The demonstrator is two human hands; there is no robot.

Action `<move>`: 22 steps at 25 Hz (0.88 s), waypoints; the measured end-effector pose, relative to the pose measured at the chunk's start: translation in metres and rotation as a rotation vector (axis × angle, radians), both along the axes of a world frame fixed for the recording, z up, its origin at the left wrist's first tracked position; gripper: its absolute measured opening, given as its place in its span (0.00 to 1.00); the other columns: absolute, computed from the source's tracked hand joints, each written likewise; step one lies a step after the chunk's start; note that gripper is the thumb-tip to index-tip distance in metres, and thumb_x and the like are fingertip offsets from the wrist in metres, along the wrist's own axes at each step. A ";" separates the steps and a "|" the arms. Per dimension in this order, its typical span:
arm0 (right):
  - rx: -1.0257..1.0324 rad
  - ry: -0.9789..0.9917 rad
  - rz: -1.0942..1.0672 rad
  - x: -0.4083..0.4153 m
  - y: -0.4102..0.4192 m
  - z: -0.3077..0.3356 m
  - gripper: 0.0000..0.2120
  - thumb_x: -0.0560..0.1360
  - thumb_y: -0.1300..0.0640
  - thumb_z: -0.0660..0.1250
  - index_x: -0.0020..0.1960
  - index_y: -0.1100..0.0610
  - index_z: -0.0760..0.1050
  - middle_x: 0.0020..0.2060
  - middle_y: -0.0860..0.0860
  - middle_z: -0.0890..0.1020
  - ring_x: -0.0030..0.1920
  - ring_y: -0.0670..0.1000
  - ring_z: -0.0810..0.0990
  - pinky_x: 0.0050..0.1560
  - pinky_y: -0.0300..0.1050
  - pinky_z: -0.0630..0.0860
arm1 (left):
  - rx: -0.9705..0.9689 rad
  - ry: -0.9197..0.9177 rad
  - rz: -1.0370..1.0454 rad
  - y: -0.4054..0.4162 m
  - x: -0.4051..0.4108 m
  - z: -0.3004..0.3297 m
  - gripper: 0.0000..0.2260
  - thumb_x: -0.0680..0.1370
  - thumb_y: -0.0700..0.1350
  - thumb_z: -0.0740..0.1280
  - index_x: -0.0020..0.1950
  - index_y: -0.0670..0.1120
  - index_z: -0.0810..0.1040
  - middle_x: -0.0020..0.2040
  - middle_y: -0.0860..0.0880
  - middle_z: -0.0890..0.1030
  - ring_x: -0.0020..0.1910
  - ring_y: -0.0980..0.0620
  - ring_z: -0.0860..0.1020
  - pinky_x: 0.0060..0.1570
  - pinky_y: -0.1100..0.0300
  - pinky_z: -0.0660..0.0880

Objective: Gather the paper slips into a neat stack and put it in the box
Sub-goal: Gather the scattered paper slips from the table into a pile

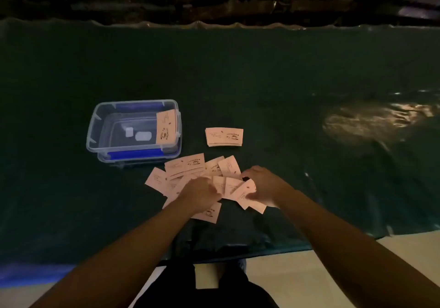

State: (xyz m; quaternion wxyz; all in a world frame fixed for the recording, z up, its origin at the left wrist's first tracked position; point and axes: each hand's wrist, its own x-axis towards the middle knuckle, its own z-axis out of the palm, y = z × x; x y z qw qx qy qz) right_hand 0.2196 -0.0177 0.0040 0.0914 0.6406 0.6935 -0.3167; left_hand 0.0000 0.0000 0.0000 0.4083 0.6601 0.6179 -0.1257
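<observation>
Several pale paper slips (188, 167) with a coffee-cup print lie scattered and overlapping on the dark green table cover. My left hand (200, 192) rests on the left part of the pile, fingers curled over slips. My right hand (258, 184) presses on the right part, fingers spread over slips. A neat stack of slips (223, 137) lies apart, farther back and to the right of the box. The clear plastic box (95, 127) with blue latches stands at the left; another bunch of slips (166, 127) leans inside against its right wall.
The dark green cover (285, 81) spans the whole table and ends at the near edge (309, 248), with pale floor beyond. Two small white labels (142, 136) show on the box bottom. Plants and a dark ledge (214, 3) run along the far side.
</observation>
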 end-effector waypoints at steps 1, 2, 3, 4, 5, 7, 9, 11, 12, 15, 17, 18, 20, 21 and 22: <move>-0.028 -0.012 0.038 0.001 0.000 -0.002 0.34 0.75 0.55 0.79 0.78 0.48 0.70 0.71 0.50 0.75 0.73 0.53 0.73 0.69 0.50 0.74 | -0.075 -0.005 0.015 -0.002 0.001 -0.005 0.10 0.82 0.54 0.69 0.56 0.48 0.82 0.53 0.49 0.83 0.53 0.50 0.80 0.52 0.56 0.74; -0.038 -0.039 0.068 0.003 -0.001 -0.003 0.36 0.75 0.55 0.79 0.79 0.48 0.69 0.72 0.50 0.75 0.74 0.53 0.72 0.70 0.50 0.73 | -0.132 -0.012 0.056 -0.004 0.002 -0.006 0.11 0.82 0.53 0.69 0.55 0.45 0.82 0.49 0.48 0.83 0.50 0.50 0.81 0.49 0.57 0.75; -0.033 -0.066 0.081 0.004 -0.003 -0.007 0.36 0.75 0.56 0.78 0.80 0.49 0.68 0.72 0.51 0.75 0.74 0.54 0.71 0.71 0.51 0.72 | -0.202 -0.044 0.101 -0.006 0.001 -0.011 0.13 0.81 0.51 0.70 0.56 0.42 0.83 0.48 0.47 0.84 0.48 0.49 0.83 0.46 0.56 0.77; -0.032 -0.093 0.086 0.003 -0.005 -0.009 0.36 0.76 0.56 0.77 0.80 0.49 0.67 0.72 0.52 0.75 0.74 0.55 0.72 0.71 0.51 0.72 | -0.253 -0.078 0.157 -0.008 -0.001 -0.011 0.14 0.81 0.49 0.70 0.57 0.38 0.84 0.47 0.46 0.85 0.46 0.47 0.85 0.45 0.55 0.80; -0.027 -0.109 0.082 0.003 -0.004 -0.012 0.35 0.77 0.55 0.76 0.80 0.49 0.67 0.73 0.52 0.75 0.74 0.56 0.72 0.71 0.52 0.73 | -0.286 -0.110 0.183 -0.008 -0.003 -0.012 0.15 0.81 0.48 0.71 0.57 0.37 0.85 0.47 0.45 0.85 0.48 0.45 0.86 0.46 0.54 0.81; -0.023 -0.127 0.044 0.000 -0.007 -0.018 0.34 0.76 0.52 0.76 0.79 0.49 0.68 0.72 0.53 0.75 0.72 0.56 0.72 0.70 0.54 0.75 | -0.299 -0.108 0.182 -0.006 -0.007 -0.013 0.12 0.81 0.49 0.70 0.54 0.40 0.84 0.51 0.45 0.84 0.52 0.45 0.84 0.49 0.54 0.81; -0.033 -0.139 -0.006 -0.004 -0.008 -0.021 0.35 0.74 0.46 0.78 0.77 0.49 0.69 0.70 0.53 0.75 0.71 0.56 0.73 0.68 0.56 0.76 | -0.324 -0.118 0.266 -0.005 -0.006 -0.011 0.10 0.81 0.50 0.71 0.53 0.44 0.82 0.54 0.45 0.84 0.55 0.47 0.83 0.56 0.54 0.81; -0.051 -0.124 -0.067 -0.008 -0.009 -0.025 0.38 0.71 0.41 0.79 0.76 0.49 0.70 0.69 0.52 0.76 0.70 0.56 0.73 0.66 0.57 0.77 | -0.374 -0.168 0.403 -0.007 -0.001 -0.013 0.11 0.80 0.50 0.73 0.58 0.44 0.83 0.56 0.45 0.85 0.55 0.48 0.84 0.61 0.51 0.82; -0.056 -0.107 -0.102 -0.011 -0.010 -0.028 0.39 0.70 0.40 0.80 0.76 0.49 0.70 0.68 0.52 0.77 0.70 0.56 0.74 0.66 0.57 0.77 | -0.387 -0.187 0.453 -0.008 0.001 -0.012 0.12 0.80 0.49 0.73 0.61 0.45 0.82 0.57 0.45 0.85 0.56 0.48 0.85 0.62 0.50 0.82; -0.061 -0.056 -0.218 -0.021 -0.012 -0.035 0.39 0.68 0.39 0.81 0.74 0.51 0.71 0.66 0.53 0.78 0.67 0.56 0.76 0.63 0.56 0.78 | -0.361 -0.274 0.498 -0.012 0.007 -0.012 0.14 0.81 0.48 0.73 0.65 0.48 0.79 0.57 0.46 0.84 0.56 0.48 0.84 0.64 0.49 0.81; -0.061 -0.001 -0.319 -0.028 -0.013 -0.039 0.37 0.70 0.42 0.82 0.72 0.52 0.72 0.65 0.54 0.79 0.65 0.57 0.78 0.61 0.54 0.78 | -0.365 -0.350 0.514 -0.013 0.011 -0.011 0.13 0.81 0.48 0.73 0.65 0.51 0.79 0.58 0.48 0.84 0.56 0.50 0.84 0.64 0.50 0.81; -0.070 0.034 -0.368 -0.031 -0.013 -0.041 0.35 0.71 0.44 0.82 0.72 0.53 0.72 0.64 0.55 0.79 0.64 0.57 0.78 0.59 0.53 0.78 | -0.369 -0.376 0.525 -0.014 0.013 -0.012 0.14 0.81 0.48 0.73 0.67 0.52 0.79 0.59 0.49 0.84 0.56 0.50 0.84 0.62 0.52 0.81; -0.086 0.114 -0.456 -0.036 -0.015 -0.045 0.32 0.73 0.47 0.81 0.71 0.54 0.72 0.65 0.55 0.80 0.60 0.55 0.80 0.54 0.49 0.78 | -0.380 -0.420 0.547 -0.014 0.016 -0.012 0.17 0.80 0.47 0.74 0.69 0.50 0.79 0.58 0.50 0.84 0.56 0.51 0.84 0.57 0.55 0.82; -0.092 0.155 -0.488 -0.037 -0.015 -0.047 0.32 0.74 0.48 0.80 0.71 0.54 0.71 0.65 0.55 0.81 0.58 0.53 0.80 0.50 0.46 0.77 | -0.382 -0.442 0.563 -0.014 0.017 -0.011 0.19 0.80 0.45 0.74 0.71 0.50 0.79 0.58 0.50 0.84 0.57 0.51 0.84 0.57 0.55 0.82; -0.097 0.191 -0.518 -0.037 -0.014 -0.047 0.33 0.74 0.49 0.80 0.73 0.54 0.69 0.65 0.55 0.81 0.56 0.52 0.79 0.46 0.43 0.76 | -0.380 -0.465 0.585 -0.013 0.018 -0.012 0.22 0.80 0.44 0.74 0.73 0.51 0.77 0.60 0.50 0.84 0.58 0.51 0.83 0.57 0.55 0.82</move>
